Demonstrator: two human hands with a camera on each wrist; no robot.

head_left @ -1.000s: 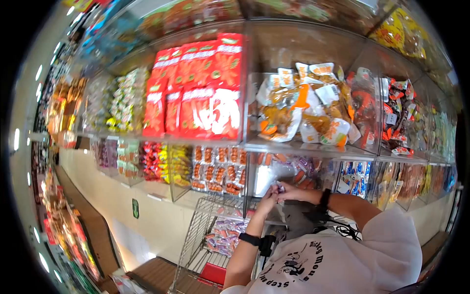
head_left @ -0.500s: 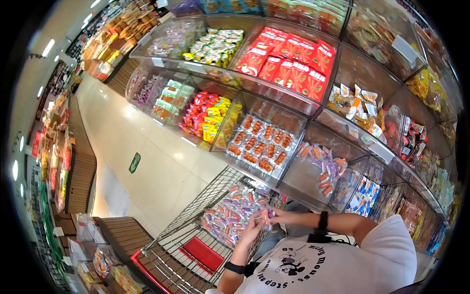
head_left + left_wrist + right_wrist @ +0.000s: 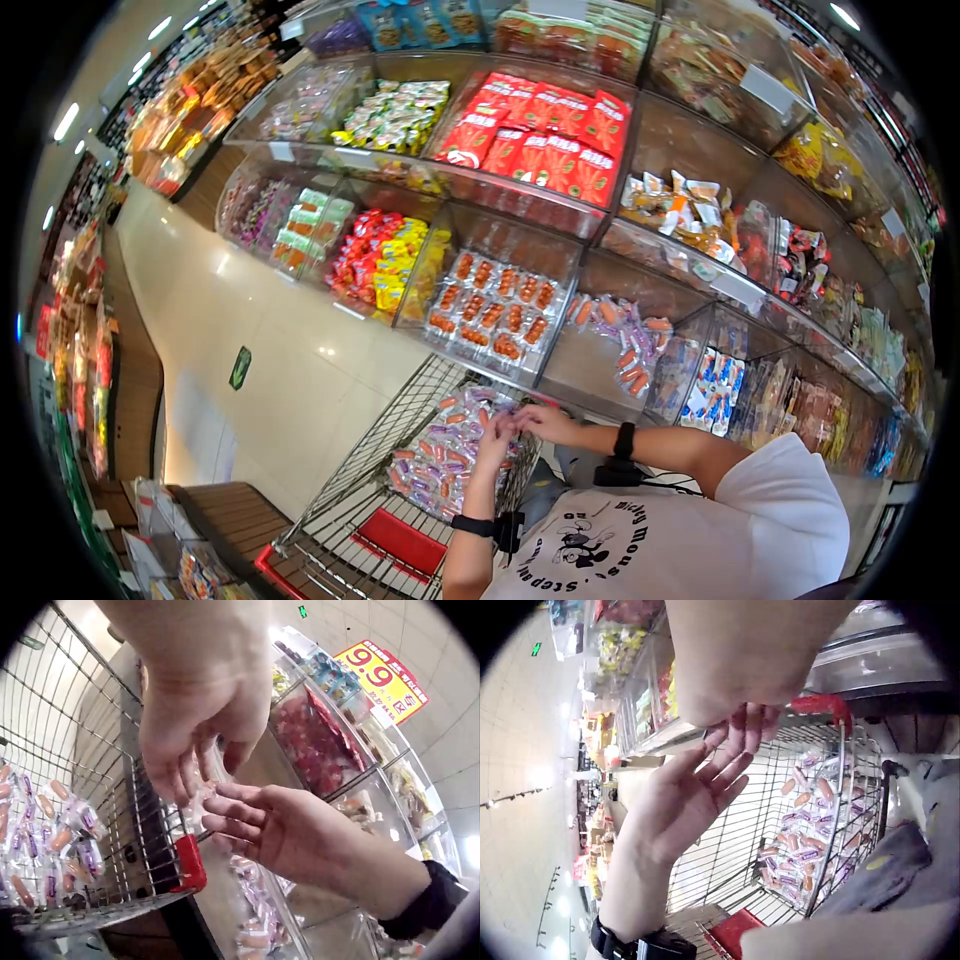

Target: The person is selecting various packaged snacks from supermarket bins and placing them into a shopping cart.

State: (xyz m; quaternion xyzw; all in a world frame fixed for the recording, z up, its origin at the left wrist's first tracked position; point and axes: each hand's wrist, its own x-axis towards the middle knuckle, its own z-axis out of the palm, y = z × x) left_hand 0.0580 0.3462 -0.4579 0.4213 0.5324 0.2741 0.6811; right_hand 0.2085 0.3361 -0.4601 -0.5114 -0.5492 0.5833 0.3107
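Over the front edge of the wire cart, my left hand (image 3: 492,440) and right hand (image 3: 550,425) meet at the fingertips. Seen from the left wrist, the left hand (image 3: 206,712) hangs with loose fingers, and the right hand (image 3: 300,832) reaches in from the right, fingers slightly bent. A clear shiny patch shows between them; I cannot tell what it is. The right wrist view shows the left hand (image 3: 679,806) with spread fingers under the right hand (image 3: 739,712). Wrapped sausages (image 3: 440,455) in clear and purple film lie in the cart.
More wrapped sausages (image 3: 635,365) lie in a clear bin beside the cart. Next to it is a bin of skewered brown snacks (image 3: 490,310); red packets (image 3: 540,135) fill one above. The cart's red flap (image 3: 400,541) is near me, and a wooden display (image 3: 235,515) stands at lower left.
Both hands have come away from the bins to above the cart. The wrapped sausage seen between them half a second ago no longer shows in the fingers. The head view has turned.
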